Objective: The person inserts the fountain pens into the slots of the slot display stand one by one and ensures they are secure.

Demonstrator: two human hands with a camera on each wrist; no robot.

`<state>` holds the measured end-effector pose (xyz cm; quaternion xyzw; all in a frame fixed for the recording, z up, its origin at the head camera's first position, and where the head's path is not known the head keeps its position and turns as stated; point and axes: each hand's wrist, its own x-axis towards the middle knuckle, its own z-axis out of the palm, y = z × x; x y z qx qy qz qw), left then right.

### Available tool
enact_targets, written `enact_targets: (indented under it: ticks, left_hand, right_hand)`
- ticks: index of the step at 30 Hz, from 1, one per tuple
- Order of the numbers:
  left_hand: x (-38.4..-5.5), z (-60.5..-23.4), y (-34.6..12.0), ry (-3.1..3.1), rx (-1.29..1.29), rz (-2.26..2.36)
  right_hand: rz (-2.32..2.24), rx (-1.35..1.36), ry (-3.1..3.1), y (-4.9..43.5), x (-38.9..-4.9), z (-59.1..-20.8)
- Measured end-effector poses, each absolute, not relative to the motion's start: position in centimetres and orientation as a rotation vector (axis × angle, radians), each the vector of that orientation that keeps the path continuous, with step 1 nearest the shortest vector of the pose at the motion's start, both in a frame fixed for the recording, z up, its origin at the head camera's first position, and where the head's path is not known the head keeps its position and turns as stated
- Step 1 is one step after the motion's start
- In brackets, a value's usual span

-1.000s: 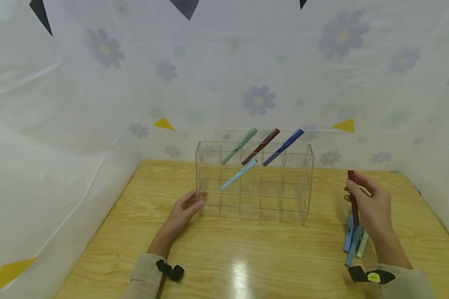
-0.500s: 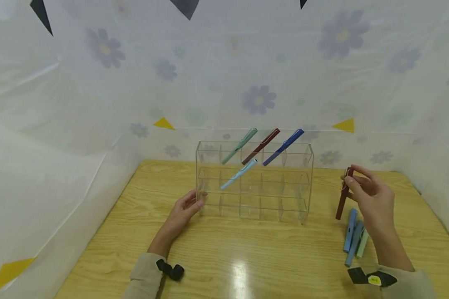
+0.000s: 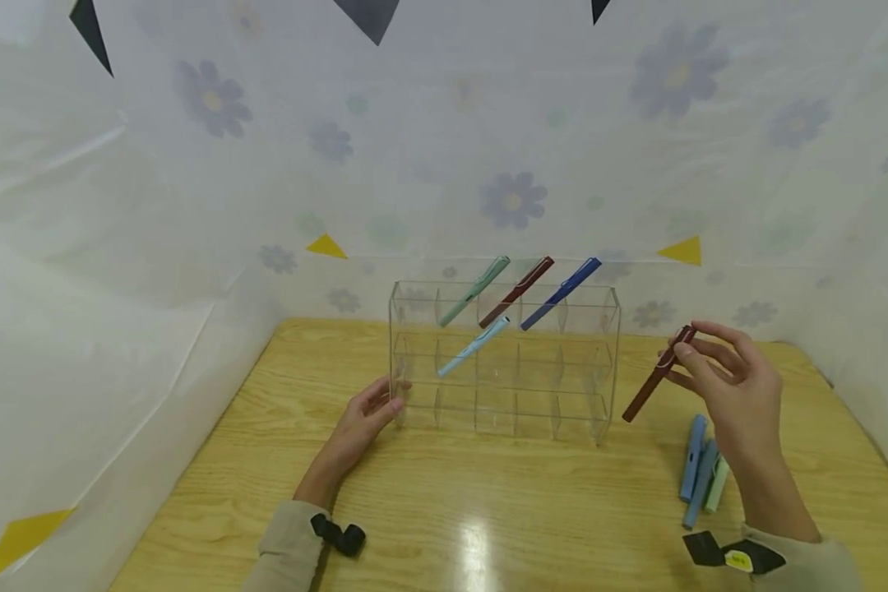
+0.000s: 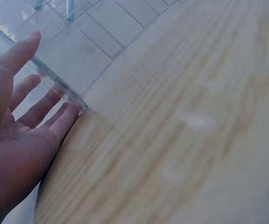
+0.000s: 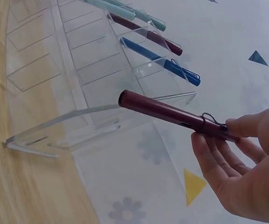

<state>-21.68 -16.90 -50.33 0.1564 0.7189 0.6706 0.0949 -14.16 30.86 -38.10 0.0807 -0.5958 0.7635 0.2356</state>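
A clear, tiered acrylic pen rack [image 3: 497, 422] stands on the wooden table. My left hand [image 3: 361, 418] rests against its left side; in the left wrist view the fingers [image 4: 41, 109] lie loosely extended along the side panel's edge. My right hand [image 3: 743, 390] pinches a maroon pen [image 3: 647, 390] near its clip end, held tilted in the air just right of the rack. In the top tier lean a green pen [image 3: 475, 291], another maroon pen [image 3: 516, 292] and a dark blue pen [image 3: 561, 293]. A light blue pen [image 3: 474, 347] leans in the middle tier.
Below my right hand, two blue pens [image 3: 693, 458] and a pale green pen [image 3: 716, 487] lie close together on the table [image 3: 533, 510]. A flower-print sheet [image 3: 429, 164] hangs behind and at both sides.
My right hand has lifted the maroon pen off the pile and turned it from near upright to a slant, its lower end swinging left toward the rack. My left hand has stayed in place.
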Motion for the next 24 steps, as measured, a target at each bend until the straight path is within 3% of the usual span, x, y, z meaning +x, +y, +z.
enact_targets:
  ticks: [24]
  left_hand:
    - [-21.7,-50.7,-17.1,2.104,0.513,1.998]
  right_hand:
    - [2.114,0.263,-1.345,24.3,-16.8,-34.9]
